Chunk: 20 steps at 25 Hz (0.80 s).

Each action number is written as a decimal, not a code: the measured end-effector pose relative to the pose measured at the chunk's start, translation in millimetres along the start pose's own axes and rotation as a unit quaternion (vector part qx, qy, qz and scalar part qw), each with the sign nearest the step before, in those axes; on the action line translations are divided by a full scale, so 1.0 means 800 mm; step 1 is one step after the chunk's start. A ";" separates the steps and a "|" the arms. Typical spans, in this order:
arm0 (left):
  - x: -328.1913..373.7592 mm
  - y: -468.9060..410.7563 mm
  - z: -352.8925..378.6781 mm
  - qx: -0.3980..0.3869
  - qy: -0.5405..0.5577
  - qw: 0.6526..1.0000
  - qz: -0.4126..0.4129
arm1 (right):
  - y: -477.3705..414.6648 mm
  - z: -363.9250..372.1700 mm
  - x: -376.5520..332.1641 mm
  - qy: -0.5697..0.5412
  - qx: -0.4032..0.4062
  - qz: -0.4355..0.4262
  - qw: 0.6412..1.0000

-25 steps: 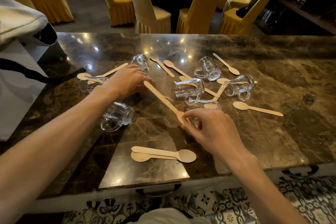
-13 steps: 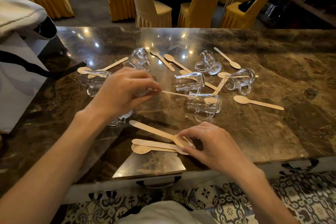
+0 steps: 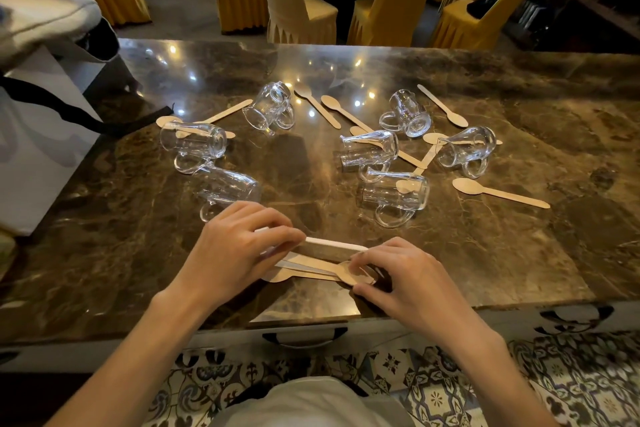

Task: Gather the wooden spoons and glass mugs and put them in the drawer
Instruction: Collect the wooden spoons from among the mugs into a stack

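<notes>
Near the front edge of the marble table point(image 3: 519, 253) lies a small pile of wooden spoons point(image 3: 311, 270). My left hand point(image 3: 239, 250) holds one spoon by its handle above the pile. My right hand point(image 3: 398, 274) pinches the bowl ends of the piled spoons. Several glass mugs lie on their sides farther back, among them one at the left point(image 3: 194, 142), one in the middle point(image 3: 370, 149) and one nearer me point(image 3: 394, 198). More wooden spoons are scattered between them, one at the right point(image 3: 498, 192). A drawer handle point(image 3: 304, 340) shows under the table edge.
A white bag with a black strap point(image 3: 38, 135) stands on the table's left end. Yellow covered chairs point(image 3: 388, 0) and a dark round table stand behind. Patterned floor tiles show below the edge. A second drawer handle point(image 3: 571, 315) sits at the right.
My left hand has carried a spoon from the middle of the table down to the pile at the front. My right hand has set its spoon onto the pile and now holds the bowl ends.
</notes>
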<state>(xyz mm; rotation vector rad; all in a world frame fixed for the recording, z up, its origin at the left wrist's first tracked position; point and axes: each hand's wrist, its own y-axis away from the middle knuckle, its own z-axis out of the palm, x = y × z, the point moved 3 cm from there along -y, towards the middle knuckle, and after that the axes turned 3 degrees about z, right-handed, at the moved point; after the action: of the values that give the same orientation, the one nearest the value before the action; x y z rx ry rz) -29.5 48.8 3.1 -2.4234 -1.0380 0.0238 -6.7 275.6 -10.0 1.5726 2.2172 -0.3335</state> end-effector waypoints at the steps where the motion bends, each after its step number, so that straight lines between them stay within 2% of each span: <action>1: 0.001 0.004 0.003 -0.001 0.000 1.000 -0.004 | 0.001 0.002 0.002 -0.009 0.003 0.008 1.000; 9: 0.005 0.023 0.023 -0.030 0.025 0.999 -0.020 | 0.004 0.014 0.015 -0.073 0.011 0.040 0.996; 14: 0.002 0.027 0.025 -0.052 0.043 0.998 -0.008 | 0.007 0.013 0.017 -0.039 0.030 0.001 0.999; 20: 0.000 0.027 0.028 -0.076 0.061 0.995 -0.011 | 0.005 0.013 0.016 -0.041 0.025 0.003 0.999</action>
<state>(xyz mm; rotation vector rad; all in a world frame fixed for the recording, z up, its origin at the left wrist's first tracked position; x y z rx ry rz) -19.4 46.0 -26.1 -2.5124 -1.0448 -0.2144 -4.9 283.5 -24.9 1.5610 2.1579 -0.4471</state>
